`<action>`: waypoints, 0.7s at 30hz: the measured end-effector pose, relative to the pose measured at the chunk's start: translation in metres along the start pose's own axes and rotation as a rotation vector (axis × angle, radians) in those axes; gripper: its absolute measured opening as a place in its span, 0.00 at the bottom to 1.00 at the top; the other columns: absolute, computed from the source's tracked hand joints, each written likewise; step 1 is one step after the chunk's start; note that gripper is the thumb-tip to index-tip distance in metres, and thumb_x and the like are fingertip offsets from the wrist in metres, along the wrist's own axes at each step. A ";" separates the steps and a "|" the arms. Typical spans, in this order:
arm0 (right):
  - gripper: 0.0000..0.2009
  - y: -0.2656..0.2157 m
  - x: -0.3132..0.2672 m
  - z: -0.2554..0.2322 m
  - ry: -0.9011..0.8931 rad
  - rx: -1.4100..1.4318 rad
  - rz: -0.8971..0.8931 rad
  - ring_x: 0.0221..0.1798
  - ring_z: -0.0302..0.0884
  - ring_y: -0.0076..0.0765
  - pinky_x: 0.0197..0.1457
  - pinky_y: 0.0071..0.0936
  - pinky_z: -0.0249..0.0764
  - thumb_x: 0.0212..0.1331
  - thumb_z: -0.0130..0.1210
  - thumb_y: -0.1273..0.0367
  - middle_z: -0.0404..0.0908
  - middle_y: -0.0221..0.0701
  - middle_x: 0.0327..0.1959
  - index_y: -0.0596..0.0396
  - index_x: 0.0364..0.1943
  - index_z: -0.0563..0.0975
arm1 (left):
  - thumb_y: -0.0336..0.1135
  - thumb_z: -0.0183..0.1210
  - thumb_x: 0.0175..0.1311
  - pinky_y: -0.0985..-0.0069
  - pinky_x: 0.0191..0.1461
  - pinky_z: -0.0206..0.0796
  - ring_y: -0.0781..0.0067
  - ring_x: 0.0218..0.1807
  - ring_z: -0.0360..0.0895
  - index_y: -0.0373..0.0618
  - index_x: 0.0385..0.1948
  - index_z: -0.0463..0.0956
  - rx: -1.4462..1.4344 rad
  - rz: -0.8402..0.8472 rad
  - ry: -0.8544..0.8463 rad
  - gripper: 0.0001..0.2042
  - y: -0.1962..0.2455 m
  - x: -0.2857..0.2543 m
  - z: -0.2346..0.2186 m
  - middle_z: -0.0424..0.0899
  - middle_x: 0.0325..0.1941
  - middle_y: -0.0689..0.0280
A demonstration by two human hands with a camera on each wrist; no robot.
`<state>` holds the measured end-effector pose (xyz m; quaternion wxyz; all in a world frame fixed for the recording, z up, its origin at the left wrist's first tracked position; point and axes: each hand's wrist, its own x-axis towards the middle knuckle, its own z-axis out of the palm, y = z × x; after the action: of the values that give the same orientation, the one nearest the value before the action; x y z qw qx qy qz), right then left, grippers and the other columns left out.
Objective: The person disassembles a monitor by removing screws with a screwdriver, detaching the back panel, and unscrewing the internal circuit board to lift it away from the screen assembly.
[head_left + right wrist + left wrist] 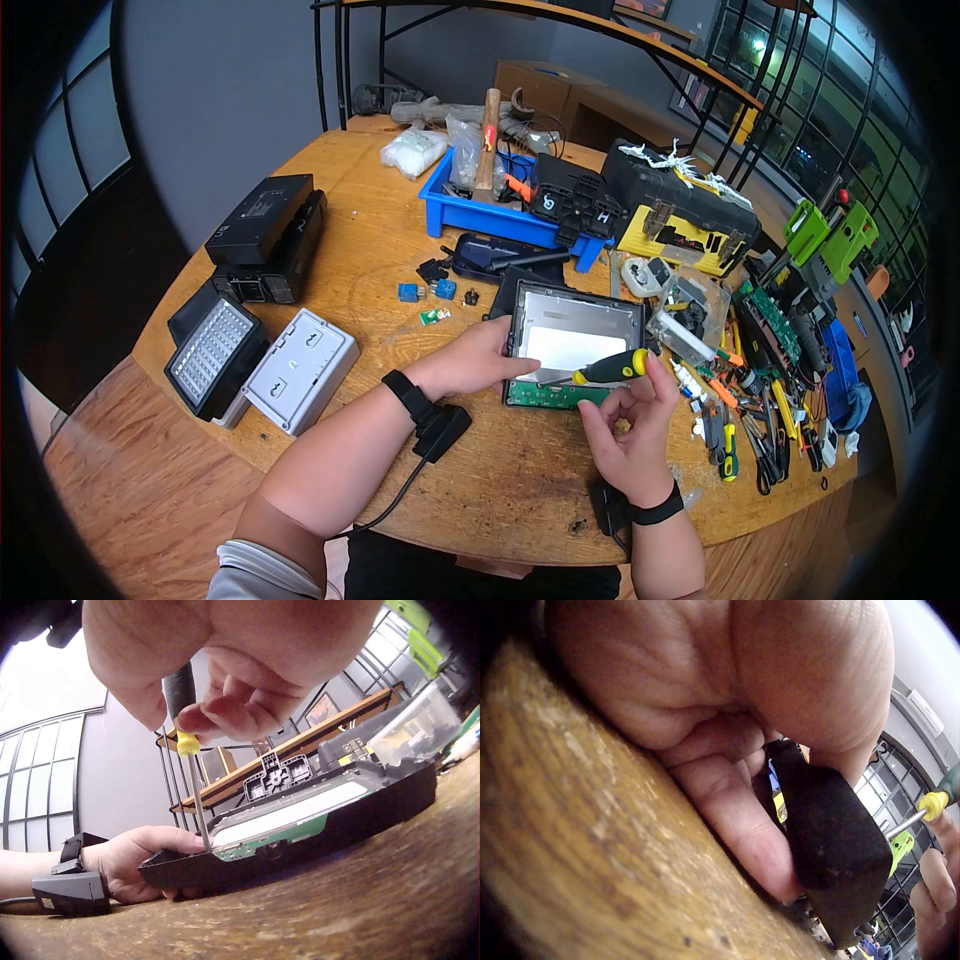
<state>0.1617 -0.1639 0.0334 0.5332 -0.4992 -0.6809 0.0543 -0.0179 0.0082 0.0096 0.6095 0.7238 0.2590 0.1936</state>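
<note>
An opened black device housing (515, 345) lies on the table before me, with a silver-white panel (575, 318) and a green circuit board (552, 393) inside. My left hand (468, 358) grips its left side, thumb over the rim and fingers against the black outer wall (836, 840). A screwdriver (610, 367) with a dark green and yellow handle is held in my right hand (632, 425), between thumb and fingers. In the right wrist view its metal shaft (197, 799) points down, tip at the board's corner close beside the left thumb.
Left stand black boxes (262, 225), an LED lamp (215, 350) and a white case (300, 370). Small blue parts (410, 292) lie beyond the left hand. A blue tray (480, 215) and a black-yellow toolbox (680, 215) stand behind; several loose tools (730, 450) crowd the right.
</note>
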 end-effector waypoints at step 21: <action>0.41 0.001 0.000 0.001 0.009 -0.002 -0.013 0.21 0.69 0.20 0.23 0.18 0.62 0.57 0.65 0.82 0.73 0.32 0.33 0.53 0.72 0.53 | 0.37 0.66 0.68 0.79 0.33 0.76 0.79 0.38 0.79 0.36 0.63 0.66 -0.047 0.002 -0.006 0.26 0.002 -0.002 0.001 0.82 0.42 0.65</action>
<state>0.1616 -0.1631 0.0323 0.5359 -0.4954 -0.6820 0.0478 -0.0185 0.0065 0.0114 0.6271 0.7100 0.2518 0.1980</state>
